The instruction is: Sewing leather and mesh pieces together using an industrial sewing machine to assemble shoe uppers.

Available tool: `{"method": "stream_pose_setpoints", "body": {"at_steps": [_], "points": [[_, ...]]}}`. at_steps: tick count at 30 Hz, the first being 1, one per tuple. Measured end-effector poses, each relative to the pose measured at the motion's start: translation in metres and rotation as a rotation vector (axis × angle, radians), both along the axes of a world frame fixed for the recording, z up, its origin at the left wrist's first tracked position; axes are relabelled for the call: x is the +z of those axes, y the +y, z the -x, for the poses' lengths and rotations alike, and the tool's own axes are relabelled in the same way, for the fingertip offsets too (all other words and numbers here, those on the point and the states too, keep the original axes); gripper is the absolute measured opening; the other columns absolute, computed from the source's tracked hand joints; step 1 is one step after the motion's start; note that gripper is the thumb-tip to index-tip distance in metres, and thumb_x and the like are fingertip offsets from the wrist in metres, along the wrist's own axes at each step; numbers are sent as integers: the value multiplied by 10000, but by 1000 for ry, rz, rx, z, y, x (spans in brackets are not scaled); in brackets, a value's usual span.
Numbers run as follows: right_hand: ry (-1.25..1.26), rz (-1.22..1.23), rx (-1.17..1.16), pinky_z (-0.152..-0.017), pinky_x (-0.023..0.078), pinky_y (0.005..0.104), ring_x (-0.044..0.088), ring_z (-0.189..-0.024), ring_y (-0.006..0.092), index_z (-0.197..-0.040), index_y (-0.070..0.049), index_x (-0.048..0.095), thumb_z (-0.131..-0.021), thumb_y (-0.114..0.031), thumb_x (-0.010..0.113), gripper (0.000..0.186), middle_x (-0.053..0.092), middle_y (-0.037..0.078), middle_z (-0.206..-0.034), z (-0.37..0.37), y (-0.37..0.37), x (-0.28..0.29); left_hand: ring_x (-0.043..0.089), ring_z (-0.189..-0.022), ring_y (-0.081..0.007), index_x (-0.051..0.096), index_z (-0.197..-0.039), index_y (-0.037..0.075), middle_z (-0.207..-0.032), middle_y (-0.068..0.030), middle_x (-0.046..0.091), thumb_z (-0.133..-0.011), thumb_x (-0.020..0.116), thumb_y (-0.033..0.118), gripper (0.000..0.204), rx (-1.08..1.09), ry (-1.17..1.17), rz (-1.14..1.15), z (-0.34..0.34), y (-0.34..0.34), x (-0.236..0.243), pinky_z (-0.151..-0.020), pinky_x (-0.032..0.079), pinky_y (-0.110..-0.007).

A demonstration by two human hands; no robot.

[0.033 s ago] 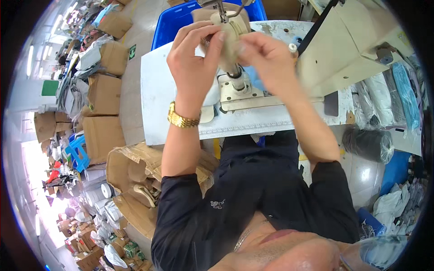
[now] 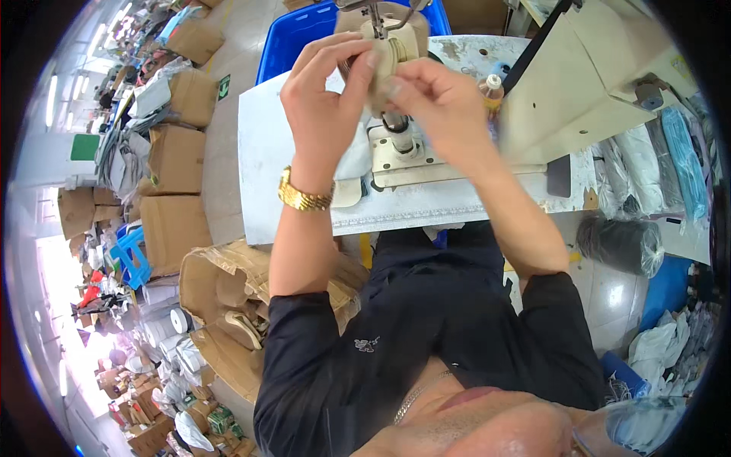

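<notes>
Both the left hand and the right hand pinched a beige shoe upper under the sewing-machine needle at 12 o'clock. With fingertips so near the needle, a slip risked a puncture or a crooked seam.

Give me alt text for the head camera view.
Both hands, left hand and right hand, pinch a beige workpiece at a cream sewing machine on a white table; a blue bin and cardboard boxes sit nearby.
</notes>
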State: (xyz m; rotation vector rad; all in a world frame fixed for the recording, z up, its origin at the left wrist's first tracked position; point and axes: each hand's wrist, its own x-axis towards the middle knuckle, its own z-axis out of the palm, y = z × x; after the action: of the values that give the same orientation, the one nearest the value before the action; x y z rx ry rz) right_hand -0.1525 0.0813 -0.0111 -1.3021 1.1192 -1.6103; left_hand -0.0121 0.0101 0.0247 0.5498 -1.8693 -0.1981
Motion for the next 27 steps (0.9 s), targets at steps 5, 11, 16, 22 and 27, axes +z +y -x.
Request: {"method": "stream_pose_setpoints", "body": {"at_steps": [5, 11, 16, 22, 27], "points": [[26, 0, 25, -631, 518, 239, 671, -700, 120, -884, 35, 676, -928, -251, 633, 292, 699, 100, -753, -6, 4, 20, 667, -843, -169, 719, -942, 2, -983, -98, 712, -841, 715, 80, 128, -216, 8, -177, -12, -22, 1, -764, 530, -274], [87, -184, -32, -601, 521, 250, 698, -682, 167, -792, 26, 696, -934, -404, 574, 469, 699, 107, -703, 9, -13, 30, 639, -799, -101, 707, -890, -42, -906, -71, 676, -870, 711, 101, 145, -225, 63, -517, 0, -15, 21, -755, 557, -269], [48, -23, -73, -601, 511, 241, 694, -676, 160, -795, 26, 693, -920, -373, 606, 427, 695, 91, -689, -5, -8, 8, 647, -867, -123, 714, -916, -13, -959, -71, 677, -851, 724, 91, 123, -280, 5, -407, -10, -26, 13, -802, 557, -287], [124, -4, -61, -666, 528, 221, 660, -739, 85, -931, 8, 683, -917, -202, 685, 211, 698, 47, -790, -7, -4, 9, 650, -925, -145, 721, -944, 15, -995, -73, 677, -828, 736, 71, 130, -318, -25, -345, -11, -24, 10, -821, 552, -291], [44, 9, -53, -662, 525, 208, 657, -731, 79, -931, -4, 682, -927, -211, 673, 207, 688, 34, -776, -5, -7, 8, 654, -900, -149, 722, -955, 13, -988, -81, 679, -829, 739, 93, 150, -277, -47, -301, -11, -25, 9, -801, 552, -286]]}}
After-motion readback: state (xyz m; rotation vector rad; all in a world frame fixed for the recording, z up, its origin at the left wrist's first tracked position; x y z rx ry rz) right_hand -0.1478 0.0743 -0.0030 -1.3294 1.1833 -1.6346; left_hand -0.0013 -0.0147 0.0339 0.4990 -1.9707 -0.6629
